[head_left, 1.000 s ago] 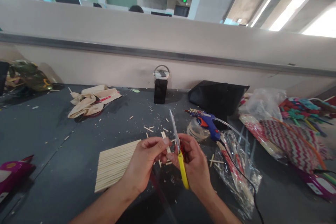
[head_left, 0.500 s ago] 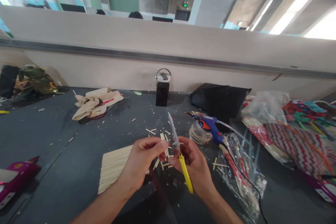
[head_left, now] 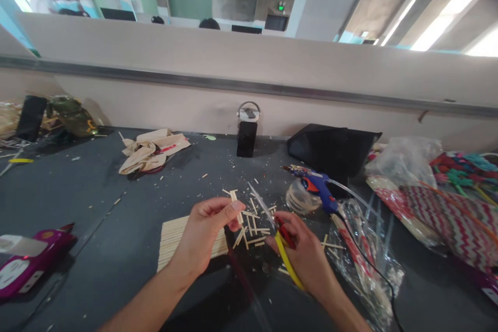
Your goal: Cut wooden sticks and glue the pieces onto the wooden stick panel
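Between the thumb and fingers of my left hand [head_left: 212, 231] a few short pale wooden sticks [head_left: 235, 202] are pinched, pointing upward. My right hand [head_left: 298, 241] is closed around a pair of scissors [head_left: 288, 259] with yellow and red handles. Their blades point up and left, apart from the pinched sticks. Under my left hand and wrist lies a mat of pale sticks [head_left: 175, 233] set side by side, partly hidden. Several loose cut sticks [head_left: 252, 223] are scattered on the dark table between my hands.
A blue hot glue gun [head_left: 321, 189] rests by a clear round container [head_left: 301, 198] on the right. Plastic-wrapped sticks [head_left: 360, 254] lie nearer. A phone [head_left: 247, 139] stands at the back wall, a crumpled cloth [head_left: 150, 151] left of it. A purple power strip [head_left: 41, 257] sits far left.
My right hand has shifted a little right and down and turned the scissors, so the red handle part shows. My left hand keeps the sticks, now tilted leftward. The view has shifted slightly left.
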Action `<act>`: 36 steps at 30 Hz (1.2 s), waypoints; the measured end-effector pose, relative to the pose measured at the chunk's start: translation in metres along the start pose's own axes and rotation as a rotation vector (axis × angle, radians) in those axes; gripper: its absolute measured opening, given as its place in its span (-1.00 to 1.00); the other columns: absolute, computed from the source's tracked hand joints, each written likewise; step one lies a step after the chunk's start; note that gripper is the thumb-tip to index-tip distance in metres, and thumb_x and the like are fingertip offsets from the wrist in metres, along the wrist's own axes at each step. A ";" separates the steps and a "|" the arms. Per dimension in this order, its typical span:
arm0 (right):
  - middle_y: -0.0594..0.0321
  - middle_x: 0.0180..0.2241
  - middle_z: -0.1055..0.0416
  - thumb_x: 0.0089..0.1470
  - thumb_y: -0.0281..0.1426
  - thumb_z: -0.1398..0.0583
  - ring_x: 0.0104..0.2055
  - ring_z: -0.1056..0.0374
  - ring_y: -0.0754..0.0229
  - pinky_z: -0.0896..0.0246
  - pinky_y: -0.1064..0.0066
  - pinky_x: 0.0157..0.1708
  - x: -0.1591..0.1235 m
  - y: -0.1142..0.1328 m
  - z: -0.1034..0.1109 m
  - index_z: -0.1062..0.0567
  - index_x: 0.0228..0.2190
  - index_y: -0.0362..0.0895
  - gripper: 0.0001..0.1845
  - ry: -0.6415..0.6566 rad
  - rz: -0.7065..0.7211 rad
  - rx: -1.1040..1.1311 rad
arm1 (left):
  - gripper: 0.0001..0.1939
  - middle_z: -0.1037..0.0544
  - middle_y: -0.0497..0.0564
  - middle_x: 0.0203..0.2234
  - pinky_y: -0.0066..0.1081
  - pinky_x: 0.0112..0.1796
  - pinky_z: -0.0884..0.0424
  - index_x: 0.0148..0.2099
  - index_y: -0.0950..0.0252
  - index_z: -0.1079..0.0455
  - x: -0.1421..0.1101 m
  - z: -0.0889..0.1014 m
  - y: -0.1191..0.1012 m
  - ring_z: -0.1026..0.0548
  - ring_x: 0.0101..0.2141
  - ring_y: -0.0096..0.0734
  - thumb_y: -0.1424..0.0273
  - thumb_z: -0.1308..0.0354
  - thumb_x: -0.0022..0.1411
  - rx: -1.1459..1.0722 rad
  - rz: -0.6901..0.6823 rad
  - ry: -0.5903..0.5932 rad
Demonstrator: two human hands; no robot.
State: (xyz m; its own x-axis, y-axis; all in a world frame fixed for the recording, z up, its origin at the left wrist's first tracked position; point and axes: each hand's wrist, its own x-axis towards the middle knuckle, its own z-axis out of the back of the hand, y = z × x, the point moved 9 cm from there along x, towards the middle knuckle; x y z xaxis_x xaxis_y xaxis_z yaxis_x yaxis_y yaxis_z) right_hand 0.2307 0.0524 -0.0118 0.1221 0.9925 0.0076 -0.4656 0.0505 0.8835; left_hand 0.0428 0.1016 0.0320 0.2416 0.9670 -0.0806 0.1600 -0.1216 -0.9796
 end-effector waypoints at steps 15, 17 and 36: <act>0.06 -0.26 -0.55 0.02 -0.35 0.01 -0.25 -0.51 0.03 -0.33 0.31 -0.30 -0.013 -0.076 0.035 -0.32 0.03 -0.19 -0.48 0.057 -0.146 -0.699 | -0.91 -0.55 -0.03 -0.45 -0.56 -0.42 -0.33 -0.37 0.29 -0.51 -0.043 0.021 -0.055 -0.48 -0.44 -0.50 0.46 -0.20 0.19 0.563 -0.586 -0.142; 0.01 -0.20 -0.54 0.02 -0.35 0.00 -0.20 -0.50 0.02 -0.34 0.29 -0.24 -0.011 -0.079 0.039 -0.30 0.07 -0.22 -0.44 0.087 -0.118 -0.742 | -0.93 -0.56 -0.02 -0.44 -0.57 -0.44 -0.32 -0.34 0.28 -0.52 -0.048 0.022 -0.059 -0.48 -0.44 -0.51 0.47 -0.21 0.18 0.573 -0.629 -0.148; 0.38 -0.58 -0.38 -0.06 -0.22 -0.31 -0.61 -0.11 0.41 0.03 0.55 -0.64 -0.017 0.097 -0.058 -0.59 -0.36 -0.10 -0.77 0.445 -0.062 0.551 | -0.71 -0.41 -0.08 -0.70 -0.50 -0.53 -0.24 -0.47 0.33 -0.51 -0.065 -0.004 0.006 -0.33 -0.64 -0.55 0.18 -0.29 0.06 0.043 0.151 0.176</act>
State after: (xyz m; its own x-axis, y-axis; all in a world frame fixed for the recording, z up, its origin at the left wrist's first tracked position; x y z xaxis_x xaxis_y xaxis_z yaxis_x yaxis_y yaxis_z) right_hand 0.1327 0.0469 0.0464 -0.2907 0.9468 -0.1383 0.0557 0.1610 0.9854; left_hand 0.0319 0.0371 0.0326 0.4233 0.8843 -0.1970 0.0694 -0.2484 -0.9662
